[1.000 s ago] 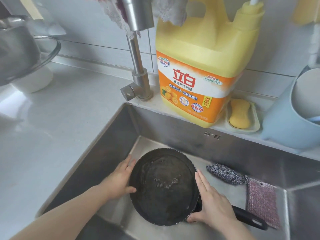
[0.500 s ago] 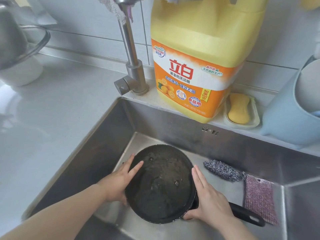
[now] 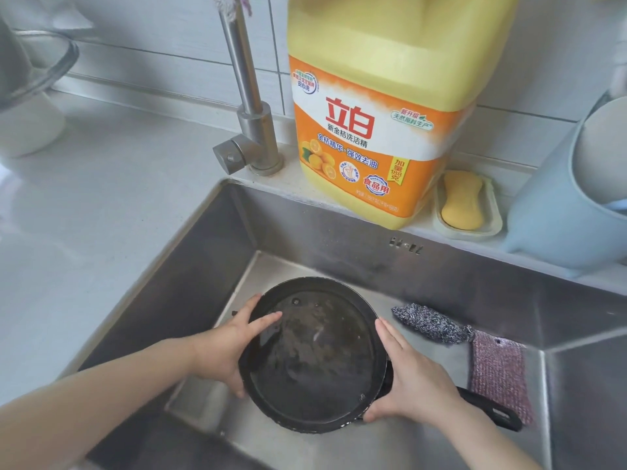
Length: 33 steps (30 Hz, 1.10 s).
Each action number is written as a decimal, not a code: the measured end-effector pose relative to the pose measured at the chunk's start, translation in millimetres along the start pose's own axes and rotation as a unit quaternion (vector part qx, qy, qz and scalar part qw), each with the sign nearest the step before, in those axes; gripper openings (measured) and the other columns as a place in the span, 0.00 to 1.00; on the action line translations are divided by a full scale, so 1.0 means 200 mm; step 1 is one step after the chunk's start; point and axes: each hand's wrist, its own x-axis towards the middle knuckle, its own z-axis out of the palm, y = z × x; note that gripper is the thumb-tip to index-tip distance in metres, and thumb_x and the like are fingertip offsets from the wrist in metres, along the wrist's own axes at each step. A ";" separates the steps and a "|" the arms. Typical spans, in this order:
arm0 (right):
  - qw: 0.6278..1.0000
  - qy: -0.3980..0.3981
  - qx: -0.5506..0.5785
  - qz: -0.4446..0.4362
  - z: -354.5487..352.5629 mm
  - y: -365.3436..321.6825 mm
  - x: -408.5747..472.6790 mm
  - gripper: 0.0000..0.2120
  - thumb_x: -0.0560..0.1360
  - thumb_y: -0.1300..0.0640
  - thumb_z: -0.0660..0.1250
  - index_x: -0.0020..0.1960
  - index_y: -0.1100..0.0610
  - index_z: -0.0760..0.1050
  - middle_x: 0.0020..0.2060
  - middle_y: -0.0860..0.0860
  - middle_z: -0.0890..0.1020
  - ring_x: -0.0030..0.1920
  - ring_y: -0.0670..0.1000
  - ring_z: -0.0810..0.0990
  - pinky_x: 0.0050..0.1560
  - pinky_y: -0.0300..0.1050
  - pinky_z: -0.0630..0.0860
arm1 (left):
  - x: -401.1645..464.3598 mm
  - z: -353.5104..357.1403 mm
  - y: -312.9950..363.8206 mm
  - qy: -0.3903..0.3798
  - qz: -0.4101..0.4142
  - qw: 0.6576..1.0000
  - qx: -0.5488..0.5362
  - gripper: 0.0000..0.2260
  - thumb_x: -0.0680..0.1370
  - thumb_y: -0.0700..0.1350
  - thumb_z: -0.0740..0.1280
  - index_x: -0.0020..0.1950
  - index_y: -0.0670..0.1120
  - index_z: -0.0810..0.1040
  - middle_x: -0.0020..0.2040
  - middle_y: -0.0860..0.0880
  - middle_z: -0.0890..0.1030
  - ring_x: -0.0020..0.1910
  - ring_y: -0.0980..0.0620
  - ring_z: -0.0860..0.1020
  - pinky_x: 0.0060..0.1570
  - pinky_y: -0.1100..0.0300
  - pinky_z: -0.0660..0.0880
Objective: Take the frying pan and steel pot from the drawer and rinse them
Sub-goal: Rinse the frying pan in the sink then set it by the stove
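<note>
A black frying pan (image 3: 315, 361) lies in the steel sink (image 3: 305, 232), with a thin film of water on its inner surface. Its black handle (image 3: 492, 410) points to the lower right. My left hand (image 3: 224, 347) grips the pan's left rim, thumb lying inside the pan and fingers outside and under it. My right hand (image 3: 414, 378) presses straight fingers against the right rim, over the root of the handle. No steel pot is clearly identifiable in the sink.
A tap (image 3: 251, 113) stands behind the sink with no water running. Next to it are a big yellow detergent jug (image 3: 373, 113), a soap dish (image 3: 464, 205) and a blue tub (image 3: 559, 205). A scourer (image 3: 427, 322) and pink cloth (image 3: 498, 371) lie right of the pan. Metal cookware (image 3: 27, 66) sits far left.
My left thumb has slid over the rim into the pan. The pan has shifted a little between my hands and the water in it has spread out.
</note>
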 end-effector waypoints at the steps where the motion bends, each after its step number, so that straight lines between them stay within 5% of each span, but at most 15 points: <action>1: 1.000 -0.006 0.017 -0.001 0.00 0.01 -0.01 0.72 0.46 0.29 0.75 0.78 0.41 0.36 0.70 0.24 0.36 0.72 0.38 0.63 0.66 0.42 0.68 | -0.01 -0.05 0.02 -0.020 -0.002 1.000 0.006 0.63 0.59 0.53 0.82 0.76 0.64 0.37 0.74 0.52 0.28 0.78 0.49 0.43 0.74 0.64 0.53; 6: 0.995 -0.009 0.103 -0.002 0.07 0.00 -0.07 0.70 0.47 0.33 0.77 0.78 0.40 0.39 0.64 0.19 0.38 0.72 0.31 0.53 0.71 0.37 0.60 | -0.10 -0.26 0.12 -0.059 -0.009 0.997 0.049 0.63 0.58 0.54 0.83 0.77 0.64 0.40 0.75 0.56 0.36 0.77 0.49 0.51 0.72 0.62 0.58; 11: 0.992 0.029 0.126 -0.010 0.04 -0.08 -0.12 0.71 0.46 0.32 0.77 0.77 0.37 0.36 0.68 0.20 0.39 0.71 0.31 0.55 0.66 0.39 0.67 | -0.24 -0.34 0.20 -0.014 -0.009 0.997 0.070 0.61 0.60 0.54 0.82 0.73 0.69 0.36 0.73 0.60 0.29 0.77 0.49 0.49 0.72 0.56 0.62; 16: 0.995 0.087 0.045 -0.022 -0.11 -0.16 -0.16 0.72 0.48 0.33 0.77 0.75 0.37 0.30 0.70 0.24 0.33 0.68 0.38 0.69 0.54 0.40 0.72 | -0.32 -0.32 0.24 0.104 0.030 0.992 0.067 0.58 0.63 0.56 0.80 0.75 0.67 0.36 0.72 0.58 0.23 0.78 0.51 0.44 0.72 0.56 0.62; 20: 0.988 0.135 -0.065 -0.034 -0.25 -0.24 -0.23 0.72 0.54 0.31 0.77 0.74 0.42 0.25 0.70 0.29 0.27 0.56 0.40 0.76 0.39 0.34 0.68 | -0.38 -0.26 0.28 0.222 0.070 0.971 0.053 0.52 0.67 0.57 0.77 0.77 0.65 0.41 0.75 0.54 0.26 0.78 0.50 0.46 0.69 0.54 0.68; 22: 0.978 0.168 -0.115 -0.044 -0.31 -0.27 -0.28 0.72 0.54 0.28 0.75 0.74 0.44 0.23 0.71 0.33 0.27 0.53 0.40 0.78 0.38 0.34 0.71 | -0.41 -0.23 0.32 0.280 0.076 0.955 0.057 0.51 0.68 0.57 0.77 0.77 0.64 0.43 0.76 0.50 0.29 0.78 0.47 0.50 0.65 0.50 0.73; 27: 0.945 0.268 -0.158 -0.097 -0.43 -0.27 -0.39 0.70 0.44 0.30 0.80 0.77 0.59 0.56 0.79 0.48 0.55 0.39 0.48 0.82 0.33 0.41 0.78 | -0.47 -0.19 0.42 0.402 0.081 0.907 0.091 0.46 0.68 0.52 0.77 0.79 0.54 0.53 0.78 0.35 0.43 0.70 0.33 0.67 0.47 0.47 0.81; 31: 0.904 0.355 -0.170 -0.165 -0.51 -0.29 -0.42 0.65 0.49 0.37 0.83 0.76 0.57 0.54 0.79 0.48 0.51 0.38 0.54 0.81 0.30 0.47 0.79 | -0.54 -0.20 0.49 0.439 0.037 0.892 0.100 0.53 0.59 0.36 0.81 0.77 0.51 0.57 0.76 0.31 0.50 0.50 0.35 0.79 0.32 0.53 0.80; 33: 0.890 0.381 -0.173 -0.182 -0.53 -0.29 -0.43 0.64 0.50 0.39 0.83 0.76 0.58 0.54 0.79 0.47 0.51 0.38 0.55 0.80 0.30 0.48 0.78 | -0.57 -0.21 0.51 0.463 0.031 0.878 0.115 0.53 0.58 0.34 0.80 0.77 0.51 0.57 0.76 0.30 0.52 0.48 0.35 0.80 0.32 0.53 0.80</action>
